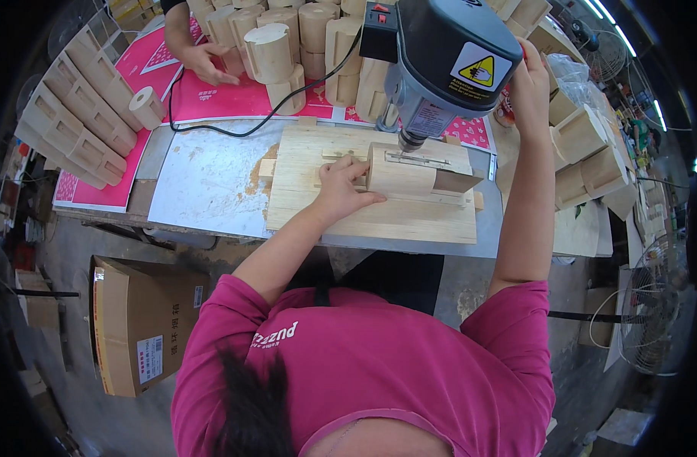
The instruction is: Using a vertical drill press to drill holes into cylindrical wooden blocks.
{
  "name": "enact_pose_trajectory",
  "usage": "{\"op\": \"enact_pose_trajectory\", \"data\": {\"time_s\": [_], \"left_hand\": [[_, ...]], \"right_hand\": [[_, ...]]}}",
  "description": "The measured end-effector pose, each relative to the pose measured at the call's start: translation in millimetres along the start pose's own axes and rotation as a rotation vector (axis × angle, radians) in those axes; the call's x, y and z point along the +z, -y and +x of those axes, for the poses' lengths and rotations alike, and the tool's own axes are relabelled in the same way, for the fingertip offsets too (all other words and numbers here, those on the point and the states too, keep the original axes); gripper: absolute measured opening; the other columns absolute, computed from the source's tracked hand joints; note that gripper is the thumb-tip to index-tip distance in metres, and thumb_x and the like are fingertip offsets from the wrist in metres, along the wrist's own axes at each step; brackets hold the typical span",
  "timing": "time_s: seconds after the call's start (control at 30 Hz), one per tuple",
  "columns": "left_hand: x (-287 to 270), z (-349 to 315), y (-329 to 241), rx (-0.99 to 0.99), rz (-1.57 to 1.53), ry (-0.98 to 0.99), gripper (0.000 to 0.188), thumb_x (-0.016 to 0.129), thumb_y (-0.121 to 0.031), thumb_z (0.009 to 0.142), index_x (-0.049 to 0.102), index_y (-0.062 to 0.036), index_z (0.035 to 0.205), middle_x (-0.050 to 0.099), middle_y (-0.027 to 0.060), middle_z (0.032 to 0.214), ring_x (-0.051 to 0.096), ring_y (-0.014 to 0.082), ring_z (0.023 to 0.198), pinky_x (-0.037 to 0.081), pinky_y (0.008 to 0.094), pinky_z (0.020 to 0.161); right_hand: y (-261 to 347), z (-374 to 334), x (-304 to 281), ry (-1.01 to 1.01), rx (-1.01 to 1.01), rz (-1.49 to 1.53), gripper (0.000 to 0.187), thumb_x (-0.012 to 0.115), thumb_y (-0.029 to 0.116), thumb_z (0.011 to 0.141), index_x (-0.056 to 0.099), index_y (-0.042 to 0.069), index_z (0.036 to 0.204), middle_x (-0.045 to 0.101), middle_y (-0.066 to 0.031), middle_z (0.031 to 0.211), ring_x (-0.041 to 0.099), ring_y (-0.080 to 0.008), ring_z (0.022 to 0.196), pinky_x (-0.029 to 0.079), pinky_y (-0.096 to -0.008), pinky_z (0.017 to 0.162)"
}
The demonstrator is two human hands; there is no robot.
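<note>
A pale wooden cylinder (pixel 398 177) with a slot cut in its upper side lies on a flat wooden board (pixel 394 228). My left hand (pixel 342 189) steadies its left end, fingers bent against the wood and thumb low along the board. Above the cylinder stands a dark drill press (pixel 455 53), its chuck (pixel 411 140) just over the slot. Raised at the machine's right side, my right hand (pixel 530 80) is closed round a feed handle that is mostly hidden; a bit of red shows by the fingers. A flat plate (pixel 455 181) sits at the cylinder's right end.
Many wooden cylinders (pixel 268 53) are stacked behind the press, with slotted wooden pieces (pixel 81 114) at left and more cylinders (pixel 581 137) at right. A co-worker's hand (pixel 207 65) rests over the pink sheet. A black cable (pixel 245 133) crosses the table. A cardboard box (pixel 146 324) stands below.
</note>
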State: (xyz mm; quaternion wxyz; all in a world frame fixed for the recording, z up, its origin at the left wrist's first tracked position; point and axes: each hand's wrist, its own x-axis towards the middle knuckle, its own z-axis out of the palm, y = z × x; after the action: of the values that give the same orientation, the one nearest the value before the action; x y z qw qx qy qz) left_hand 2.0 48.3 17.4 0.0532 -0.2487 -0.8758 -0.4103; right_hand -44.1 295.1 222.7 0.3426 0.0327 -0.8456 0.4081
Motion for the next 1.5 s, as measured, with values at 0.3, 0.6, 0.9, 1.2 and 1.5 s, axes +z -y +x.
{"op": "enact_pose_trajectory", "data": {"time_s": [0.3, 0.6, 0.9, 1.2, 1.5], "left_hand": [[8.7, -4.4, 11.2, -0.007, -0.357, -0.159, 0.050, 0.083, -0.024, 0.046, 0.063, -0.0058, 0.088, 0.048, 0.0060, 0.100, 0.046, 0.0215, 0.095, 0.032, 0.0396, 0.087], [-124.1, -85.5, 12.2, -0.092, -0.792, -0.108, 0.035, 0.080, -0.013, 0.055, 0.062, -0.0034, 0.083, 0.037, 0.0122, 0.127, 0.030, 0.0244, 0.124, 0.037, 0.0370, 0.093], [-227.2, -133.4, 29.2, -0.551, -1.191, -0.500, 0.047, 0.056, -0.032, 0.083, 0.048, 0.0028, 0.113, 0.059, 0.0143, 0.101, 0.062, 0.0227, 0.088, 0.055, 0.0369, 0.071], [-303.0, -138.3, 50.6, -0.634, -1.063, -0.678, 0.049, 0.054, -0.043, 0.083, 0.048, -0.0055, 0.115, 0.059, 0.0118, 0.103, 0.062, 0.0223, 0.090, 0.055, 0.0384, 0.068], [-391.8, -72.5, 81.2, -0.597, -0.363, -0.860, 0.048, 0.075, -0.028, 0.067, 0.056, -0.0018, 0.102, 0.061, 0.0148, 0.091, 0.062, 0.0221, 0.079, 0.054, 0.0351, 0.059]], "right_hand": [[-71.2, -123.2, -12.6, 0.730, 0.220, -0.192, 0.033, 0.070, 0.012, 0.070, 0.060, 0.001, 0.100, 0.061, -0.0086, 0.089, 0.056, -0.0176, 0.083, 0.044, -0.0303, 0.075], [-67.7, -195.2, -35.0, 0.563, 0.481, 0.357, 0.023, 0.068, 0.006, 0.068, 0.062, 0.000, 0.090, 0.058, 0.0002, 0.080, 0.052, -0.0084, 0.071, 0.040, -0.0215, 0.064], [-66.8, -225.3, 5.3, 0.550, 0.686, 0.694, 0.029, 0.068, 0.014, 0.070, 0.060, 0.000, 0.095, 0.058, 0.0005, 0.081, 0.050, -0.0078, 0.073, 0.038, -0.0207, 0.069], [-83.3, -222.3, 19.1, 0.590, 0.753, 0.717, 0.024, 0.069, 0.012, 0.071, 0.061, 0.001, 0.091, 0.058, 0.0016, 0.076, 0.050, -0.0075, 0.070, 0.039, -0.0205, 0.067], [-79.0, -221.7, 21.0, 0.570, 0.780, 0.697, 0.022, 0.070, 0.009, 0.070, 0.061, 0.000, 0.088, 0.058, 0.0008, 0.074, 0.051, -0.0079, 0.068, 0.039, -0.0208, 0.066]]}}
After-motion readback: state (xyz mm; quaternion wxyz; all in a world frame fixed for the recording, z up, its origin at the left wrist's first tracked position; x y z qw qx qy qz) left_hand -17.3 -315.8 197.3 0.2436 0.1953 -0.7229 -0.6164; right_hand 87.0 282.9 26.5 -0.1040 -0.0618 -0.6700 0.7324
